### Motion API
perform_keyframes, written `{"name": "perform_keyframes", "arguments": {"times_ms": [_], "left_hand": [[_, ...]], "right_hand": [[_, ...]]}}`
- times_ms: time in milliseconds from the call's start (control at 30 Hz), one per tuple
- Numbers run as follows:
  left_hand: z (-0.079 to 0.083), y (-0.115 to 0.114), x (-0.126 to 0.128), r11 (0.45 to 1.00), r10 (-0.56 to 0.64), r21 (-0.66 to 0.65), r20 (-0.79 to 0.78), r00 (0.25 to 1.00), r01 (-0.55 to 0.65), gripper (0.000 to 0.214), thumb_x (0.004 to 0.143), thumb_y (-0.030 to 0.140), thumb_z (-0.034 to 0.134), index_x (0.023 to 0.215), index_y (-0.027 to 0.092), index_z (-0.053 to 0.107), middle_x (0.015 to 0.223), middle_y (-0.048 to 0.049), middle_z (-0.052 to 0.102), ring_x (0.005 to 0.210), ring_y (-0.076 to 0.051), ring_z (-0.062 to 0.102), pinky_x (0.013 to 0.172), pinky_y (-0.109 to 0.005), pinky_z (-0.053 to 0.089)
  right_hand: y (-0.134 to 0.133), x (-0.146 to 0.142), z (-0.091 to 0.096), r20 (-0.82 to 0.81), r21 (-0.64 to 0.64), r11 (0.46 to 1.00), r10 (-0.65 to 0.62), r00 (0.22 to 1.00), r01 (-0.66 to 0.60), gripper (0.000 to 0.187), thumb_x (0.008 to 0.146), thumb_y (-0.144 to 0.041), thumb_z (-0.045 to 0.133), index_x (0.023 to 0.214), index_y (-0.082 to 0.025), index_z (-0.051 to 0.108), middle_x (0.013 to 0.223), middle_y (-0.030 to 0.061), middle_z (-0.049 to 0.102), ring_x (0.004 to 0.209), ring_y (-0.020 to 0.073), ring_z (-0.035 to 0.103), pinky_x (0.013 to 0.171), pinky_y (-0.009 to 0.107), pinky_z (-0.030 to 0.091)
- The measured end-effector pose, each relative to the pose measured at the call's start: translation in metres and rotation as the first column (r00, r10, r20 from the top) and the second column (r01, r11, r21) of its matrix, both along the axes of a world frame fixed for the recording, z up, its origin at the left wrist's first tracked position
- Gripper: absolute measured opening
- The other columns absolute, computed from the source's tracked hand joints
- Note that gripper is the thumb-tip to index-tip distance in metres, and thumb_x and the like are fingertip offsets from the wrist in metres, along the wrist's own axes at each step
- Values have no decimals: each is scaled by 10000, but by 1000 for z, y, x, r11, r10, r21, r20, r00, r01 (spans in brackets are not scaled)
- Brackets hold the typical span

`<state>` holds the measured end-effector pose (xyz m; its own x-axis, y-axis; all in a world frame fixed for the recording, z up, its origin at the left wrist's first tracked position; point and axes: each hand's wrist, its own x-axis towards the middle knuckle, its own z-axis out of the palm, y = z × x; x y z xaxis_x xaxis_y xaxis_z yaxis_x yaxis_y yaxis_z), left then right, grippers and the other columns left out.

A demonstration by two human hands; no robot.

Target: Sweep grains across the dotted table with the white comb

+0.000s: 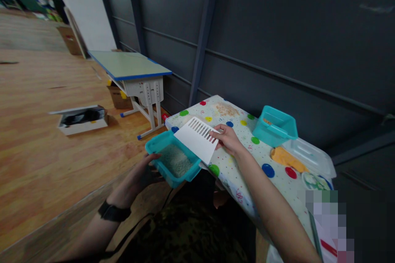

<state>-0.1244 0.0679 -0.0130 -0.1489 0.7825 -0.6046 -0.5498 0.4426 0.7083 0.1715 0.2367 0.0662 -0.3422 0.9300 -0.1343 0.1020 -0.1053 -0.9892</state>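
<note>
My left hand (147,171) grips the near left wall of a teal plastic box (195,169), held off the table's front edge. Pale grains that look like rice (176,160) cover the bottom of the box. In my right hand (227,137) is a white card with a row of slots (195,141), pinched at its right edge by thumb and fingers. The card slopes down over the far right rim of the box. Beyond it, a patch of light brown grains or flakes (227,109) lies on the tablecloth.
On the dotted tablecloth (247,164) to the right stand another teal box (274,127), an orange cloth (286,159) and a clear lid (310,157). A dark panelled wall (277,41) runs behind. Farther left are a desk (132,65) and an open white carton (83,125) on the floor.
</note>
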Motion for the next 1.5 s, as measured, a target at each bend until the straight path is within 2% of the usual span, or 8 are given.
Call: {"name": "perform_keyframes", "arguments": {"times_ms": [133,233,333,500,800,1167,1333,1500], "left_hand": [[2,0,0,1000,11,-24,2,1000,-11,292,928,302,784,1162,286,611,841,-34,719,709,-283,763,683,-447,694],[-2,-1,-1,1000,4,-2,-6,1000,-4,304,917,314,797,1150,285,604,839,-31,720,708,-283,767,698,-452,700],[-5,-2,-2,999,-11,36,-13,1000,11,332,895,344,837,1131,282,613,867,-41,732,737,-287,783,702,-439,697],[-9,0,-3,1000,-1,12,2,1000,1,371,911,327,826,1212,298,610,827,-20,706,682,-279,764,674,-444,698],[0,1,-1,999,21,-40,-21,1000,-22,369,939,286,788,1256,313,601,846,-34,701,699,-295,784,660,-457,715],[0,1,-1,997,39,-62,-16,999,-39,308,970,280,773,1212,296,585,852,-27,680,699,-266,752,676,-448,708],[-10,1,-6,1000,13,-17,6,1000,-13,407,947,338,844,1246,291,572,923,-28,691,759,-265,762,764,-486,721],[-17,2,-9,1000,15,-21,35,999,-14,476,931,325,859,1312,306,575,935,-13,679,771,-271,776,792,-497,717]], "right_hand": [[14,17,5,-34,102,967,-230,973,232,340,760,-417,931,938,-235,705,769,32,828,607,218,772,488,305,665],[32,36,7,-48,168,870,-463,885,464,272,810,-410,869,967,-246,718,750,25,816,601,242,765,486,353,675],[50,52,7,-28,260,796,-559,828,546,271,815,-435,859,953,-252,714,693,9,777,561,243,738,449,357,650],[72,54,11,103,461,804,-469,877,376,388,841,-526,855,1071,-225,769,754,40,802,635,264,780,553,391,688],[63,33,11,283,437,861,-406,869,260,167,905,-390,773,947,-241,711,748,33,780,575,245,728,500,356,625],[96,11,55,458,744,668,-471,754,-35,113,925,-275,729,1028,-264,773,806,18,799,835,278,768,859,373,583],[102,-15,50,565,761,616,-477,673,-203,187,1026,-257,658,1156,-274,790,1019,63,878,991,297,802,893,357,535],[111,-22,39,499,785,599,-456,737,-160,174,1018,-266,658,1135,-292,784,1072,54,878,1004,290,785,882,350,527]]}}
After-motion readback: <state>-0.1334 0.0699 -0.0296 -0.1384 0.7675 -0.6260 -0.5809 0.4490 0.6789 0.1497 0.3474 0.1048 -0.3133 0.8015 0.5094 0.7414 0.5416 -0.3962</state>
